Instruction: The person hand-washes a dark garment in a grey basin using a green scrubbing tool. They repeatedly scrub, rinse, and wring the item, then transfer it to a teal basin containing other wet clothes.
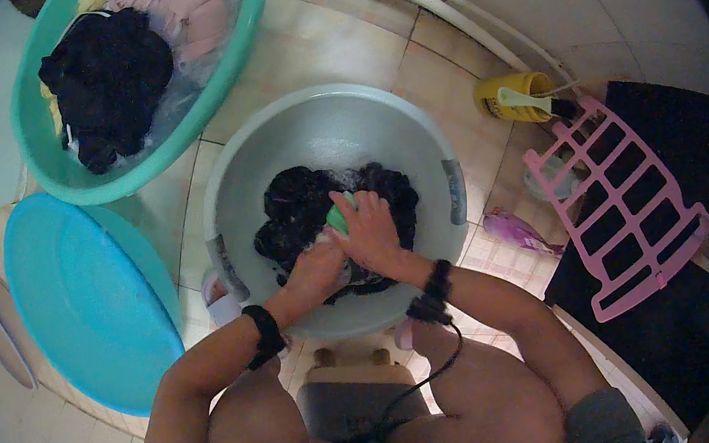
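Note:
A grey round plastic basin (327, 123) stands on the floor between my knees. Bunched dark wet clothing (293, 193) lies in it, with some suds at its far side. My right hand (369, 229) grips a small green object (339, 220) over the cloth; fingers cover much of it, so I cannot tell whether it is a brush or soap. Close against it, my left hand (320, 267) is curled on the dark cloth, pinching a fold with suds by the fingers. Both wrists wear black bands, and a cable runs from the right one.
A green tub (118, 186) at upper left holds dark and pink clothes in water. Beside it leans a blue basin (89, 313). On the right are a yellow container (514, 97) with a brush (524, 100), a pink plastic rack (624, 204) and a purple packet (516, 231).

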The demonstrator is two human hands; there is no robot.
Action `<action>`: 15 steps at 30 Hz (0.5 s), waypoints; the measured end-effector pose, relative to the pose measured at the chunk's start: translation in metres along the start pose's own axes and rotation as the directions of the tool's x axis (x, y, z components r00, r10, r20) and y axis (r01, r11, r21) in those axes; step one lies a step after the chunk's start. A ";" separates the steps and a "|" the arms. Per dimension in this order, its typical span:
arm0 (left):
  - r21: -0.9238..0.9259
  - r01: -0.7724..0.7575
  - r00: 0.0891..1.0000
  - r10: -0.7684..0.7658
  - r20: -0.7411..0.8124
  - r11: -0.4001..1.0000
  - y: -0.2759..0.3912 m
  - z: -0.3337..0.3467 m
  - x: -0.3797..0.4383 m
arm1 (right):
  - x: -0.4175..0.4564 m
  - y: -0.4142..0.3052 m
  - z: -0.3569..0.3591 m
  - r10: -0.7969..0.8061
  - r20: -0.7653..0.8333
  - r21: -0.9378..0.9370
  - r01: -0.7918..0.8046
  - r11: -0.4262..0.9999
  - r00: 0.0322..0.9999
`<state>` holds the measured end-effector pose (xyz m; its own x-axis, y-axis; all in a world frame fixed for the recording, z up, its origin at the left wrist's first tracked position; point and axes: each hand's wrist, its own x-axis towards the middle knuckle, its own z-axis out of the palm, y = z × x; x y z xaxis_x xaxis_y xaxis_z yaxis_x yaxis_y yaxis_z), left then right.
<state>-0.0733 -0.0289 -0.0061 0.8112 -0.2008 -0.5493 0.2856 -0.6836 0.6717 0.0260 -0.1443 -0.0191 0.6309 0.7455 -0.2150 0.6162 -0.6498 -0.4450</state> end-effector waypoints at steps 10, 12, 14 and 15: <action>-0.142 0.116 0.788 -0.178 -0.589 0.983 -0.030 -0.061 0.019 | -0.003 0.064 -0.002 0.516 -0.230 0.198 -0.479 0.855 0.825; -0.419 0.002 0.812 -0.246 -0.529 0.908 -0.072 -0.020 0.036 | -0.005 0.069 0.021 0.648 -0.131 0.424 -0.549 0.721 0.750; -0.635 0.190 0.933 -0.339 -0.121 0.748 -0.039 -0.049 0.043 | 0.020 0.077 0.013 0.708 0.113 0.648 -0.592 0.479 0.697; -0.691 0.300 0.938 -0.336 0.087 0.657 -0.014 -0.066 0.051 | 0.041 0.084 0.006 0.699 0.228 0.731 -0.593 0.337 0.677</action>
<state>-0.0029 0.0169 -0.0110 0.6202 -0.0194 -0.7842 0.7838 -0.0243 0.6205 0.1010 -0.1679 -0.0706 0.7511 0.0843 -0.6547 -0.5115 -0.5528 -0.6579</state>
